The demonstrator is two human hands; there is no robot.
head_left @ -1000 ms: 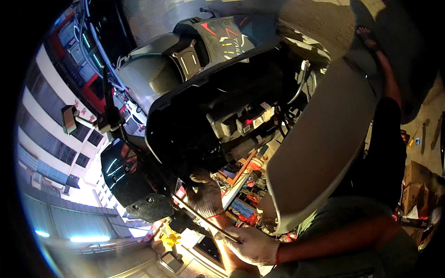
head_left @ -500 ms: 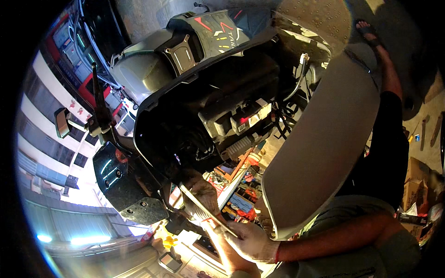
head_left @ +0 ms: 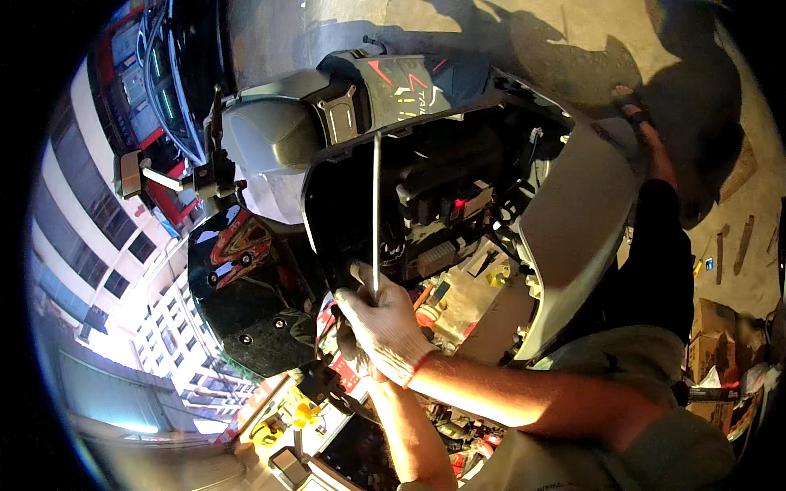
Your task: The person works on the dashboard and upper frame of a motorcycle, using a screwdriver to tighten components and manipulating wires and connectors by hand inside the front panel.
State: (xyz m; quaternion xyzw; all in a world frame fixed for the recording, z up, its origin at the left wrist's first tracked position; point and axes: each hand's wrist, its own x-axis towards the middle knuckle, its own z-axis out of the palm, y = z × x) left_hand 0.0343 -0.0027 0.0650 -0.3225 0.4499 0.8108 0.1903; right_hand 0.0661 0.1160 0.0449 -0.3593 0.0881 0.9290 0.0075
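My right hand [head_left: 386,326], in a white knitted glove with a red cuff, is closed around the lower end of a long, thin metal rod [head_left: 377,209]. The rod points away from me, across the open dark cavity of a grey scooter body [head_left: 573,214]. What its gripped end looks like is hidden in the fist. My left hand [head_left: 347,334], gloved too, is mostly covered by the right one, at the cavity's near left edge; its fingers are hard to make out. Inside the cavity sits a box-shaped module [head_left: 471,203] with a lit red spot.
Left of the cavity are a black glossy panel [head_left: 254,307], a brake lever [head_left: 216,123] and a mirror [head_left: 128,173]. Loose cables [head_left: 524,176] hang at the cavity's right side. Below lie tools and parts. Cardboard boxes [head_left: 711,327] stand at the right, and another person's foot [head_left: 629,100] shows beyond.
My right hand has moved up and left, and the rod has swung from slanting low between my hands to pointing away over the cavity. The view has shifted too.
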